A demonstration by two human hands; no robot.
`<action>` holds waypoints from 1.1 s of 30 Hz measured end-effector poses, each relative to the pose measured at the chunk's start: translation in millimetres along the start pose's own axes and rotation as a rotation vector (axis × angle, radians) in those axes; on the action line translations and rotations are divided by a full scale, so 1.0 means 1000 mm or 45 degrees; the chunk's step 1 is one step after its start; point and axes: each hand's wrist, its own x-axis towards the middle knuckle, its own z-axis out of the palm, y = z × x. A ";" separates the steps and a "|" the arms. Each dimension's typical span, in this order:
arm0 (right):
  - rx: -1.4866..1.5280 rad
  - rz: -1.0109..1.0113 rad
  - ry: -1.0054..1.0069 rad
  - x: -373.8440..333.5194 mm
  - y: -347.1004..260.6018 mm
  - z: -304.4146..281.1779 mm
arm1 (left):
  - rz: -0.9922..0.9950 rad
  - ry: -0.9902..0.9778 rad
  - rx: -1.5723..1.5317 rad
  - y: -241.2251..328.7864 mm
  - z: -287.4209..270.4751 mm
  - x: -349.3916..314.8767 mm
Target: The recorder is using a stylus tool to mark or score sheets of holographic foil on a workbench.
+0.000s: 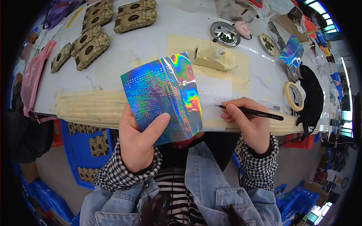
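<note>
My left hand (141, 137) pinches a shiny rainbow holographic sticker sheet (160, 100), thumb on its face and fingers behind. Small rows of cut marks cover much of the sheet. Beside it, my right hand (247, 120) is closed round slim black tweezers (260, 114), their fine tip pointing left towards the sheet without touching it. Under the tip lies a white paper (215, 88) on the table. Just beyond stands a tan block wrapped in masking tape (213, 58).
Camouflage model hulls (135, 17) with round holes stand at the far left, near a pink basket (37, 79). Dark green bits fill a round dish (225, 34). A masking tape roll (293, 96) lies at right. More hulls sit in a blue tray (79, 152) below the padded table edge (90, 107).
</note>
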 end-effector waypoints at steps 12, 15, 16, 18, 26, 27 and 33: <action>-0.033 -0.237 0.115 -0.007 0.003 -0.002 | -0.015 -0.045 -0.001 0.002 0.002 0.002; -0.270 -0.673 0.133 -0.017 0.004 0.003 | -0.009 -0.070 -0.007 0.002 0.006 0.001; -0.368 -0.826 0.073 -0.020 -0.002 0.009 | -0.010 -0.090 -0.011 0.002 0.007 0.001; -0.560 -1.006 -0.085 -0.026 -0.017 0.019 | -0.002 -0.107 0.013 0.001 0.008 0.000; -0.706 -1.308 -0.090 -0.019 -0.008 0.045 | 0.048 -0.180 0.163 0.002 0.009 -0.006; -0.713 -1.304 -0.085 -0.019 -0.008 0.045 | 0.045 -0.179 0.163 0.002 0.009 -0.006; -0.704 -1.258 -0.054 -0.021 -0.005 0.047 | 0.052 -0.205 0.172 0.000 0.006 -0.007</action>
